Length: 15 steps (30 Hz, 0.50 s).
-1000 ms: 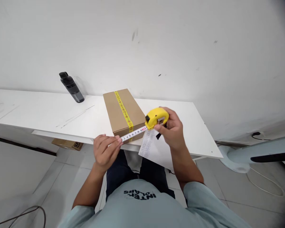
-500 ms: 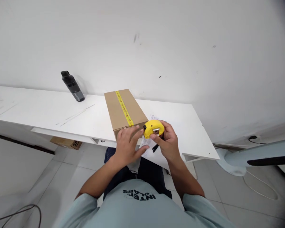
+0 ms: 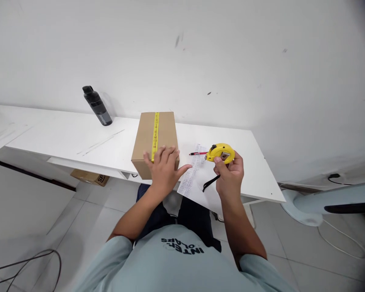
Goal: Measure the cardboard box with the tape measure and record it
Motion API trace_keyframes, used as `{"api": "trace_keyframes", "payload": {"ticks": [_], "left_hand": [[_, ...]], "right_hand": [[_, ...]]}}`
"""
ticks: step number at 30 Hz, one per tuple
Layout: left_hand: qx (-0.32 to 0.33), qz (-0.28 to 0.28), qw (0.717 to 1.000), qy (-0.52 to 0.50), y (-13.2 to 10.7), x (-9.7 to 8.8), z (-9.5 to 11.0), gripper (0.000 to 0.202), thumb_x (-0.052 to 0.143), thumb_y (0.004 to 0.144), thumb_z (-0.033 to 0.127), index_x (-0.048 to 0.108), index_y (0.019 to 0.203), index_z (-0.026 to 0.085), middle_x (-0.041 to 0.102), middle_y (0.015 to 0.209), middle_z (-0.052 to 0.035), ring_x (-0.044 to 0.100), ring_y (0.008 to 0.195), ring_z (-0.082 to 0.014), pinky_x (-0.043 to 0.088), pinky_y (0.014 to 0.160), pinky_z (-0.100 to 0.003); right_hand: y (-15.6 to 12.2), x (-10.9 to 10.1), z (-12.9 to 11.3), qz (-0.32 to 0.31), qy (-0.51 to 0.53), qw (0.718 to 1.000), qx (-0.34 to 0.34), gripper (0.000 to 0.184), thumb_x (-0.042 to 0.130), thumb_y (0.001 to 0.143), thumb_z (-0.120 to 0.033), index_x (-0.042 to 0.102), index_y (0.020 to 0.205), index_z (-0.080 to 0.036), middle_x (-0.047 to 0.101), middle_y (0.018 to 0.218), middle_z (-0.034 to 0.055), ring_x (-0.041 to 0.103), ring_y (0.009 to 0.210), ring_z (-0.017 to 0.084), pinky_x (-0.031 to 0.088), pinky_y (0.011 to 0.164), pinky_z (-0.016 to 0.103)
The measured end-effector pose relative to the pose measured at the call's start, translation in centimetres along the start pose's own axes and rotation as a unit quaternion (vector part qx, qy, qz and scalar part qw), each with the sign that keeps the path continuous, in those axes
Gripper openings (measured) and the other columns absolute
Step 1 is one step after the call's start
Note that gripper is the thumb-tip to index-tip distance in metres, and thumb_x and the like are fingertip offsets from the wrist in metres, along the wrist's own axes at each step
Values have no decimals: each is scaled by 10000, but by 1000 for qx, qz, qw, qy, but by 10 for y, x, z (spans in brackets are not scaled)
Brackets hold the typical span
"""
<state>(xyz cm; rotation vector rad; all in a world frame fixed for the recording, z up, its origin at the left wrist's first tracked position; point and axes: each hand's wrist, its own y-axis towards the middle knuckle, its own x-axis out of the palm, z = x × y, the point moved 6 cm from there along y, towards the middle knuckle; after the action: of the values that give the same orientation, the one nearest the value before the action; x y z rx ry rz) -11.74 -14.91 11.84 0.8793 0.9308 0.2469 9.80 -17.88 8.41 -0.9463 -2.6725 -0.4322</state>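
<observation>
My left hand [image 3: 164,170] lies with spread fingers on the near end of a brown cardboard box [image 3: 166,129], which has a strip of yellow printed tape [image 3: 155,132] along its top. In my right hand [image 3: 231,174] is a yellow tape measure [image 3: 221,153], held above the table to the right of the box. A black wrist strap [image 3: 211,183] dangles from it. Beneath lies a sheet of paper [image 3: 195,172] covered in small writing, partly hidden by my right hand. On the paper rests a red and black pen [image 3: 197,153].
A black bottle [image 3: 97,106] stands on the white table [image 3: 63,134] to the left, near the wall. Under the table sits another cardboard box [image 3: 89,177]. Cables [image 3: 33,259] lie on the floor at the left. A pale blue curved piece [image 3: 310,202] is at the right.
The box has turned to sit straighter, and my left hand has come down onto it. My right hand has moved right with the tape measure, uncovering the pen.
</observation>
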Motion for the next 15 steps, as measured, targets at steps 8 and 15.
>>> {"api": "trace_keyframes", "payload": {"ticks": [8,15], "left_hand": [[-30,180,983,15,-43,-61,-72,346,756,928,355,646,1244,269,597,1434,-140,455,1495,-321,285,1278,-648],[-151,82,983,-58,-64,-84,-143,639,677,983,440,455,1567,307,393,1636,-188,465,1513,-313,622,1006,-403]], "right_hand": [[7,8,-1,-8,8,1000,-8,576,905,707,-416,602,1175,-276,650,1045,26,623,860,172,501,660,284],[8,28,11,-51,40,995,69,552,924,680,-426,641,1121,-252,672,1004,17,525,699,113,364,504,219]]}}
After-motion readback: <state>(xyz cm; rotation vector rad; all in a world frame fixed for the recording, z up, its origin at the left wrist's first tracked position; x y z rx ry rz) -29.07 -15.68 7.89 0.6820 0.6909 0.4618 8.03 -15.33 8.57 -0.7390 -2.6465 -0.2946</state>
